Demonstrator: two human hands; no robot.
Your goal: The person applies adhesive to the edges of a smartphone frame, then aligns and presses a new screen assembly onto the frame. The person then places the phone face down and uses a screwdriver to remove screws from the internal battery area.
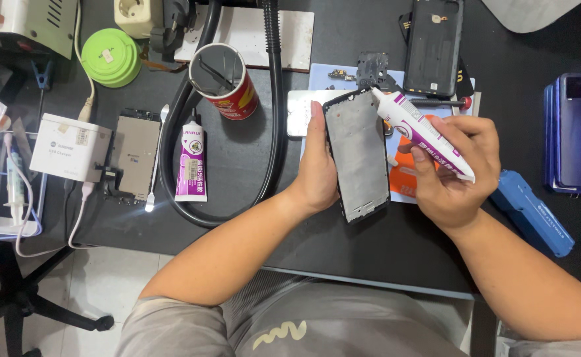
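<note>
Gripping a phone frame [358, 158] along its edge above the dark table [251, 165], left hand [317, 175] fingers clamp it; right hand [459, 168] fingers close round a glue tube [419, 132], nozzle at the frame's top corner; a second tube [191, 162], red cup [228, 82] and black hose [276, 99] lie leftward

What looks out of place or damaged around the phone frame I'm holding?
Nothing looks spilled or broken. The phone frame sits upright in the left hand, and the right hand holds the glue tube with its nozzle at the frame's top corner. A second glue tube lies loose by the black hose.
</note>
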